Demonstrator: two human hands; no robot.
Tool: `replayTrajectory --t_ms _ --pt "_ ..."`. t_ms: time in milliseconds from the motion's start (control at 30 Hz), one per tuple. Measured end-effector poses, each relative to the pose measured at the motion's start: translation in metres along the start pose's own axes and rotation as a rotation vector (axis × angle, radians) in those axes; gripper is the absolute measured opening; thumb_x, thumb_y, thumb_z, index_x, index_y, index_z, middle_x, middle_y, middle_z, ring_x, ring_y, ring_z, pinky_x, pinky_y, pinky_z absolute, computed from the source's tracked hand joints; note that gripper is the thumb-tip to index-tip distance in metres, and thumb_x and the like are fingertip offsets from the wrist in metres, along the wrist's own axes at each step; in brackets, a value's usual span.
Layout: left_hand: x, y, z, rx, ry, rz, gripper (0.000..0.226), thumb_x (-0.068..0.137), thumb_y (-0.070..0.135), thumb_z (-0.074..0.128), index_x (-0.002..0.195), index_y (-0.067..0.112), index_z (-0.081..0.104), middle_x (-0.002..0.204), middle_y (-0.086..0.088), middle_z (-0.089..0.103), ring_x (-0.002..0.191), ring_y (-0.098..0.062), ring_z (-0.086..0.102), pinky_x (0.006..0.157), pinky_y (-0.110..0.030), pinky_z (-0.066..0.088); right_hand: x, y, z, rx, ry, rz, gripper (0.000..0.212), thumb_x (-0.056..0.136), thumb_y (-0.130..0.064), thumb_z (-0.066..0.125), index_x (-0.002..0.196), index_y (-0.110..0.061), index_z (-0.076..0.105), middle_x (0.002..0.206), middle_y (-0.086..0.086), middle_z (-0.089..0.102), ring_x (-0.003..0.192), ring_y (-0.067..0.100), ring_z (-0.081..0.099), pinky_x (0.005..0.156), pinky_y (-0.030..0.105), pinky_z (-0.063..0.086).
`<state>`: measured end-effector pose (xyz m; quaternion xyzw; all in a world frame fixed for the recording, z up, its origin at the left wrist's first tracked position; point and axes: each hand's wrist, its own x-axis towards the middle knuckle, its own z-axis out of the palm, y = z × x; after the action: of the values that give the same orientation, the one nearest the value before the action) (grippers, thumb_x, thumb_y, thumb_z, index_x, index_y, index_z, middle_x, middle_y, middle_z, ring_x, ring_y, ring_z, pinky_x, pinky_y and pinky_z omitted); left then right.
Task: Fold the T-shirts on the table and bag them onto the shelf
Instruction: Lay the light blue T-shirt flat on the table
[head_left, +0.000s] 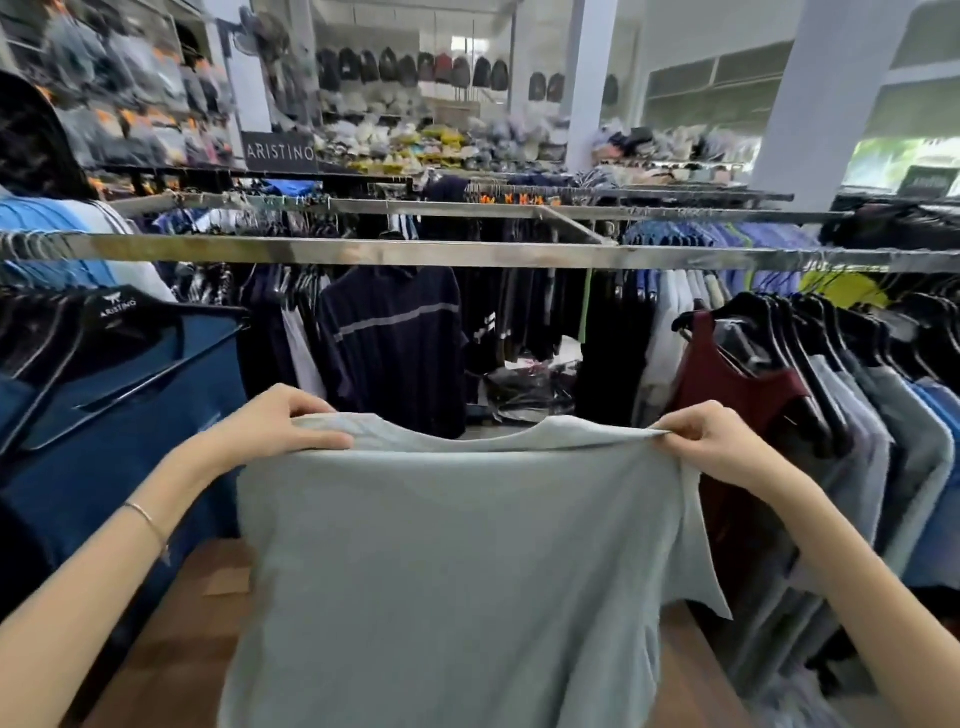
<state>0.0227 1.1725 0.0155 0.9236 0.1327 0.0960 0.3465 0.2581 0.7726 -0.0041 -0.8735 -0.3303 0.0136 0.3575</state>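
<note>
I see a pale grey T-shirt (457, 561) held up in the air above the brown desk (171, 649), neckline uppermost, body hanging straight down. My left hand (280, 426) has its grip pinching the left shoulder seam; my right hand (711, 441) pinches the right shoulder. Behind it runs a metal rail (415, 252) of hung clothes, with a maroon vest (727, 384) just right.
</note>
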Motion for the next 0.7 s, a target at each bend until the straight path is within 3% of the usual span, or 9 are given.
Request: replayTrajectory --t_ms 100,167,233,300,333,467,533,633,700 --pt "0.001 -0.003 -0.014 0.141 -0.013 -0.01 0.07 0.055 0.081 0.063 0.069 0.012 0.072 0.067 -0.015 0.061 0.061 -0.016 0.053 0.06 -0.024 0.036 0.006 0.007 -0.005 0.101 -0.067 -0.041 0.034 0.091 -0.006 0.059 0.075 -0.031 0.076 0.07 -0.004 0.07 0.071 0.003 0.058 0.069 0.027 0.045" --pt "-0.002 0.006 -0.022 0.109 0.124 0.033 0.056 0.066 0.072 0.062 0.076 0.018 0.075 0.072 -0.01 0.066 0.064 -0.015 0.058 0.062 -0.025 0.039 0.007 0.002 -0.01 0.107 -0.064 -0.071 0.034 0.092 -0.007 0.059 0.076 -0.031 0.076 0.069 -0.005 0.067 0.071 0.005 0.056 0.068 0.027 0.043" --pt "-0.005 0.025 -0.024 0.014 0.387 0.187 0.013 0.082 0.045 0.07 0.079 0.033 0.074 0.075 0.01 0.071 0.067 0.0 0.062 0.064 -0.016 0.042 0.009 -0.014 -0.022 0.208 0.016 -0.131 0.028 0.093 -0.008 0.058 0.076 -0.022 0.075 0.066 -0.008 0.065 0.066 0.001 0.054 0.065 0.021 0.043" --pt "-0.007 0.046 -0.031 -0.004 0.722 0.365 0.009 0.085 0.032 0.066 0.079 0.037 0.067 0.076 0.025 0.068 0.069 0.011 0.058 0.063 -0.01 0.04 0.012 -0.04 -0.043 0.397 0.114 -0.218 0.019 0.092 -0.011 0.057 0.083 -0.013 0.072 0.067 -0.011 0.067 0.065 -0.003 0.057 0.062 0.012 0.045" --pt "-0.002 0.049 -0.038 0.003 0.809 0.41 0.011 0.087 0.035 0.062 0.078 0.034 0.067 0.074 0.019 0.068 0.067 0.007 0.057 0.062 -0.014 0.041 0.015 -0.053 -0.053 0.487 0.14 -0.22 0.016 0.091 -0.015 0.058 0.085 -0.012 0.072 0.07 -0.01 0.069 0.066 0.0 0.06 0.06 0.01 0.047" --pt "0.024 0.054 -0.071 0.251 0.708 0.371 0.058 0.088 0.063 0.047 0.072 0.01 0.063 0.061 -0.009 0.059 0.063 -0.021 0.055 0.06 -0.031 0.036 0.047 -0.082 -0.083 0.362 0.207 -0.266 0.013 0.093 -0.008 0.058 0.094 -0.008 0.071 0.065 -0.006 0.069 0.066 0.003 0.055 0.059 0.01 0.041" --pt "0.029 0.072 -0.088 0.247 0.765 0.423 0.048 0.086 0.054 0.052 0.069 0.011 0.063 0.058 -0.005 0.058 0.06 -0.017 0.052 0.06 -0.029 0.034 0.056 -0.099 -0.104 0.35 0.265 -0.307 0.015 0.094 -0.006 0.056 0.099 -0.005 0.07 0.071 0.001 0.068 0.068 0.005 0.053 0.058 0.01 0.039" --pt "0.031 0.108 -0.114 0.196 0.894 0.551 0.025 0.086 0.047 0.058 0.065 0.032 0.06 0.06 0.012 0.057 0.054 0.003 0.046 0.057 -0.013 0.032 0.064 -0.119 -0.133 0.474 0.347 -0.288 0.016 0.096 -0.01 0.053 0.09 -0.015 0.067 0.068 -0.009 0.061 0.047 -0.002 0.054 0.04 0.004 0.037" --pt "0.038 0.121 -0.13 0.272 0.791 0.512 0.041 0.082 0.052 0.06 0.066 0.015 0.066 0.057 0.007 0.057 0.057 -0.004 0.049 0.057 -0.014 0.032 0.071 -0.128 -0.144 0.432 0.343 -0.269 0.015 0.095 -0.01 0.055 0.089 -0.018 0.066 0.066 -0.016 0.064 0.062 -0.001 0.058 0.048 0.004 0.042"
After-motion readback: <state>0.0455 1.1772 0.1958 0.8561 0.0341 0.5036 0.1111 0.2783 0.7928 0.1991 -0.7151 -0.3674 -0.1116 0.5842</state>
